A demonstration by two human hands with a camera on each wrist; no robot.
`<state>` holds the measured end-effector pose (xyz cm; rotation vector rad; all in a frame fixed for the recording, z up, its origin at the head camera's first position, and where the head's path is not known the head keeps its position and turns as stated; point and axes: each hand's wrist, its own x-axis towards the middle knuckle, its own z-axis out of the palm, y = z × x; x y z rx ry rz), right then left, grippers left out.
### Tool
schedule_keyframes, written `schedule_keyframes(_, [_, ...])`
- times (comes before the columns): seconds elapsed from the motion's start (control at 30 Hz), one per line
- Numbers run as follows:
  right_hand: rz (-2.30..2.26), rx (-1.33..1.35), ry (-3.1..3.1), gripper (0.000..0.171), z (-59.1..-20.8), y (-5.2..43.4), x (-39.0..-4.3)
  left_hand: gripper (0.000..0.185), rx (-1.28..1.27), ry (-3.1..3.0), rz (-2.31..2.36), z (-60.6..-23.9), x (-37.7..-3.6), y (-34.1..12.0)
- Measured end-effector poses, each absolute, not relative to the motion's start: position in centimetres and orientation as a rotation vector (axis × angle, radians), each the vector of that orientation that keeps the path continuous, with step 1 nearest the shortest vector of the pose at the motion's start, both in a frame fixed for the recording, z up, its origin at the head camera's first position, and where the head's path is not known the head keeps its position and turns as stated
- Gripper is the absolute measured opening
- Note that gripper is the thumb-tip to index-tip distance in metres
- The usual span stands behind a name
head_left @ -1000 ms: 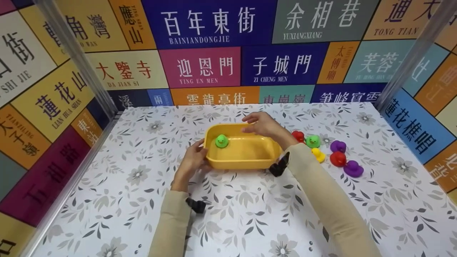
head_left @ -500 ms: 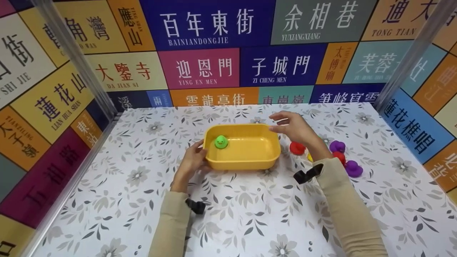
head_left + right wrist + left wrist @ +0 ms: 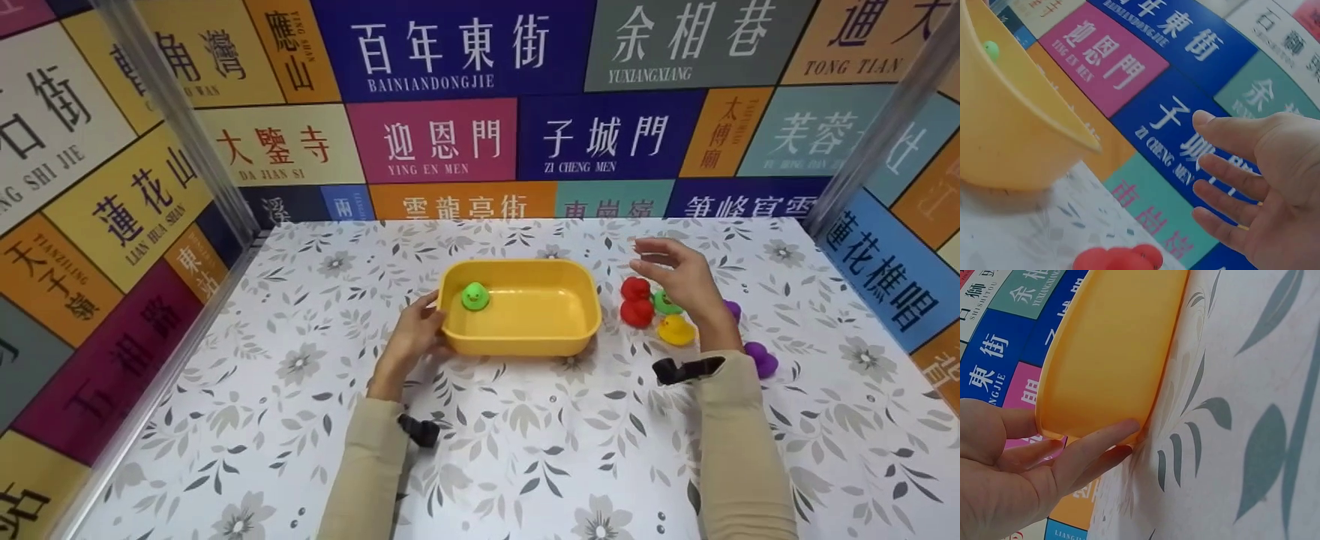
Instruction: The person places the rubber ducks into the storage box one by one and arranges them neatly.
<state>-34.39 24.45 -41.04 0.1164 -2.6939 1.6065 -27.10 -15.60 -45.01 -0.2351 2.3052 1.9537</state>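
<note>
A yellow rectangular tub (image 3: 525, 345) stands on the table, with one green rubber duck (image 3: 475, 297) inside near its left end. My left hand (image 3: 414, 330) touches the outside of that end; in the left wrist view its fingers (image 3: 1098, 444) lie nearly straight against the wall. My right hand (image 3: 679, 281) hovers right of the tub, holding nothing, fingers spread from the thumb. Beneath and beside it lie rubber ducks: two red ducks (image 3: 636, 311), a green duck (image 3: 666, 301), a yellow duck (image 3: 676, 330) and purple ducks (image 3: 763, 361), some partly hidden by the wrist.
A white floral cloth (image 3: 517, 457) covers the table. Colourful panels with printed characters (image 3: 435, 139) rise behind it and at both sides. Clear upright posts (image 3: 202, 127) stand at the back corners.
My right hand has moved right, from over the tub to above the ducks. The left hand stays at the tub's left end. The view has shifted slightly.
</note>
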Motion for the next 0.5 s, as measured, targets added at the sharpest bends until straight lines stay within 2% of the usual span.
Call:
schedule_keyframes(0.2, [1.63,0.065,-2.692,0.067,-42.7,26.3,-34.9,0.053,-0.252,2.294,1.965,-44.9,-27.1,-15.6])
schedule_keyframes(0.5, [1.664,-0.095,-2.748,0.068,-44.8,27.4,-35.6,0.054,-0.244,2.312,1.934,-45.1,-27.2,-15.7])
